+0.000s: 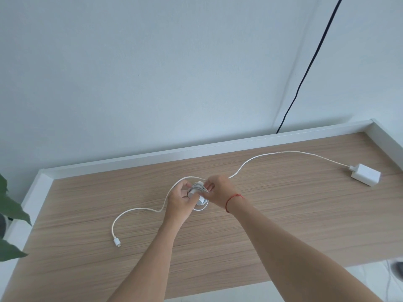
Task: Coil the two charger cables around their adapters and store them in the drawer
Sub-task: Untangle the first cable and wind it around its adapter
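Observation:
A small white adapter [198, 189] with white cable wound around it sits between my two hands at the middle of the wooden desk [283, 225]. My left hand [180, 201] grips the adapter from the left. My right hand [218, 191] pinches the wound cable on its right side. A second white adapter [365, 177] lies at the far right of the desk. Its long white cable [139, 211] runs left across the desk, passes behind my hands, and ends in a connector [117, 242] at the front left. No drawer is in view.
A white raised rim [196, 150] borders the desk at the back and sides. A black cord [305, 77] hangs down the wall behind the desk. Green plant leaves [11, 214] reach in at the left edge. Pale floor [370, 277] shows at the lower right.

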Available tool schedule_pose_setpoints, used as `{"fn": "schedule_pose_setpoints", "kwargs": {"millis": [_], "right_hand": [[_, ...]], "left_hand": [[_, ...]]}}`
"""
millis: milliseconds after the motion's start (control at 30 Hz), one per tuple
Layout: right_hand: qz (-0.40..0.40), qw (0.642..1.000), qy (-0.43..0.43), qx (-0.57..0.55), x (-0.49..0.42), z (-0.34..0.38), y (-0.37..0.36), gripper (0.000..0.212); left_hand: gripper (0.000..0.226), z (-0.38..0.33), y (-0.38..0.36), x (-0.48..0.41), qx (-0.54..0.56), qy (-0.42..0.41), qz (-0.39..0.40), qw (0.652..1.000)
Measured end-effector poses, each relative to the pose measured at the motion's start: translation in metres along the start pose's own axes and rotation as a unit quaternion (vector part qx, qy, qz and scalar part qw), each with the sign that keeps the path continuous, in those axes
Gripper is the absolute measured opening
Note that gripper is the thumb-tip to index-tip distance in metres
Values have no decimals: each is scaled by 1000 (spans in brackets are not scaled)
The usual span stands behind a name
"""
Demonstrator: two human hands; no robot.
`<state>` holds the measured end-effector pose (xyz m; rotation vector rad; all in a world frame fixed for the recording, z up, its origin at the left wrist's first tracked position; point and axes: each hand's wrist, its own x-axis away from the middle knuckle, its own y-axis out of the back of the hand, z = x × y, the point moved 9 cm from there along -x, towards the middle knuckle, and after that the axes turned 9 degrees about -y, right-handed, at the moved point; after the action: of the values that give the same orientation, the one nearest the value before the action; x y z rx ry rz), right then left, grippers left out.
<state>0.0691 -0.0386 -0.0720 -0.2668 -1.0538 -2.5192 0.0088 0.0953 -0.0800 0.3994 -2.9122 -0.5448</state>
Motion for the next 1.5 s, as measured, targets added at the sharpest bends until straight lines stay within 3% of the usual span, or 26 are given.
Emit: {"fn": "schedule_pose_setpoints", "kwargs": {"millis": [467, 633, 767, 1100, 1367, 1500], "right_hand": [[-2, 992, -12, 122, -3, 1, -17, 28], [-12, 993, 13, 113, 0, 2, -19, 22], [-28, 994, 24, 101, 5, 4, -19, 8], [-9, 1000, 1, 25, 4, 2, -9, 25], [-25, 999, -31, -33, 5, -5, -3, 30], [-26, 999, -32, -34, 3, -6, -4, 30]], "left_hand": [[20, -9, 4, 1, -10, -53, -45, 998], [8, -1, 5, -6, 0, -7, -27, 1000], [14, 12, 8, -10, 28, 45, -30, 998], [14, 13, 7, -10, 29, 40, 35, 998], [16, 10, 9, -10, 57, 9, -13, 998], [19, 17, 8, -7, 76, 39, 35, 996]]}}
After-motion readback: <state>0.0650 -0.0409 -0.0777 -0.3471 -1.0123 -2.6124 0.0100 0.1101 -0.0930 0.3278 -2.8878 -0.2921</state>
